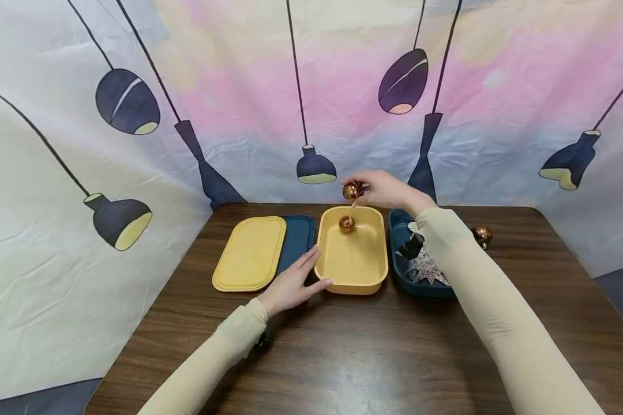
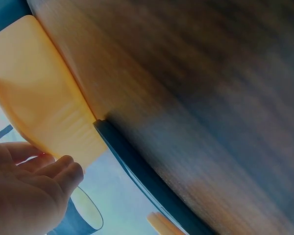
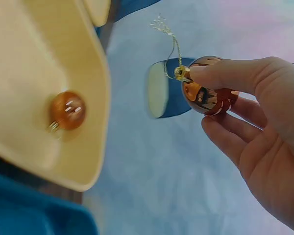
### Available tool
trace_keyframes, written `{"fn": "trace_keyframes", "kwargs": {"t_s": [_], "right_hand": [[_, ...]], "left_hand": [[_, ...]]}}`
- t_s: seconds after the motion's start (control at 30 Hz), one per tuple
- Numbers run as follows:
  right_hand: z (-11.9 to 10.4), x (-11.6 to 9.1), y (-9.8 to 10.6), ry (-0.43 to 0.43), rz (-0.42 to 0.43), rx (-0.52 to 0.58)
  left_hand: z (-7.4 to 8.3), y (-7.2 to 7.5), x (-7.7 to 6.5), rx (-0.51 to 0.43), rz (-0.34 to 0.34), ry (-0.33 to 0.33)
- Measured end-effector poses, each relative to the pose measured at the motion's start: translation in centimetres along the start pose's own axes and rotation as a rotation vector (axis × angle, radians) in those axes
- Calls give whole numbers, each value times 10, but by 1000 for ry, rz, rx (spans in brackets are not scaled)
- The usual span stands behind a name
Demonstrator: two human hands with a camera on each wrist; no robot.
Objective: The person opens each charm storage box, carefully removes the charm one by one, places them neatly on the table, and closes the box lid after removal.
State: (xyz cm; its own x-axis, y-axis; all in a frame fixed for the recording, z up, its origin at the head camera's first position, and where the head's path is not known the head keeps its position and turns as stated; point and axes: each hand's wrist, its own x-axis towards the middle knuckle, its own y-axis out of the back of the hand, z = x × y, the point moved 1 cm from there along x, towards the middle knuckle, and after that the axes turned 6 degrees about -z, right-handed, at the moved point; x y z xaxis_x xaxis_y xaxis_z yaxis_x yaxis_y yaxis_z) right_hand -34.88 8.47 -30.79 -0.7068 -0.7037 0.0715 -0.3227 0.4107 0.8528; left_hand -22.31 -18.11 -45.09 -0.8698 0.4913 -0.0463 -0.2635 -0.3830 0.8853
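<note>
My right hand [image 1: 381,189] pinches a shiny copper Christmas bauble [image 3: 206,90] between thumb and fingers, above the far rim of a yellow container [image 1: 355,253]. A gold cord [image 3: 172,46] hangs from the bauble's cap. Another copper bauble [image 1: 346,224] lies inside the yellow container, towards its far end. With fingers straight and thumb spread, my left hand [image 1: 295,282] rests against the container's left side. In the left wrist view, the fingers [image 2: 63,171] lie along the yellow wall.
Right of the yellow container stands a blue container [image 1: 402,271] with silver star ornaments [image 1: 427,268], partly hidden by my right sleeve. A further copper bauble [image 1: 481,235] lies on the table beyond it. A yellow lid [image 1: 251,253] overlaps a blue lid [image 1: 297,236] at left.
</note>
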Motion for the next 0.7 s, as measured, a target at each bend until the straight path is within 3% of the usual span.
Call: {"fn": "trace_keyframes", "kwargs": {"t_s": [0.33,0.7], "right_hand": [[-30,-14,25,93,143,50],[-50,-35,38,212,256,105]], "left_hand": [[1,1,0,-5,-6,6],[2,2,-2,-6,3,2]]}}
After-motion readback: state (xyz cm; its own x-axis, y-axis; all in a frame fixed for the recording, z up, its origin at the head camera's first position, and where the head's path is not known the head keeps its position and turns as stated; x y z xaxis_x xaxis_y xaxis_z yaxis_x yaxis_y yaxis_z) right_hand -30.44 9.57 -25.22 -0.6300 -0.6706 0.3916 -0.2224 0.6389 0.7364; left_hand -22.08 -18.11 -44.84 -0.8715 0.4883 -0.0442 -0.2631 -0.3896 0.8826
